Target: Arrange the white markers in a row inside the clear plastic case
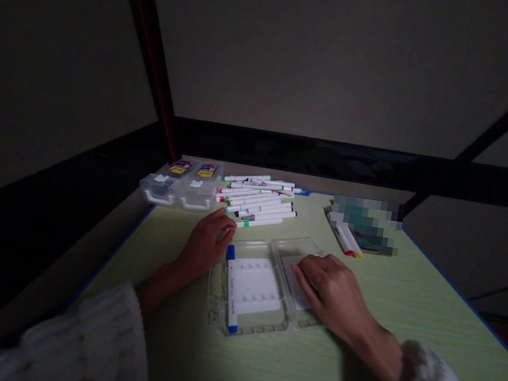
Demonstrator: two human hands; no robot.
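- An open clear case [257, 329] lies on the pale green surface [273, 378] between the two hands, its left half just beside the left hand [209, 239] and its right half partly under the right hand [333, 291].
- Inside the left half, a blue-capped marker [232, 289] lies lengthwise along the left side, beside a white insert [259, 285]; another white insert [294, 279] shows in the right half.
- A green-banded marker [265, 223] lies at the near edge of the marker pile [259, 201], one end at the left hand's fingertips.
- The left forearm reaches forward and inward from a pale knit sleeve [83, 343], with the back of the hand up and the fingers pointing toward the pile.
- The right forearm comes in from the lower right, the wrist bent, the hand palm down over the case.
- The left thumb and index finger are nearly together at the end of the green-banded marker; whether they grip it, I cannot tell.
- The right fingers are curled and close together over the right half; whether they grasp its edge, I cannot tell.
- Two clear boxes [197, 196] stand left of the pile; more markers [347, 237] lie beyond the right hand.
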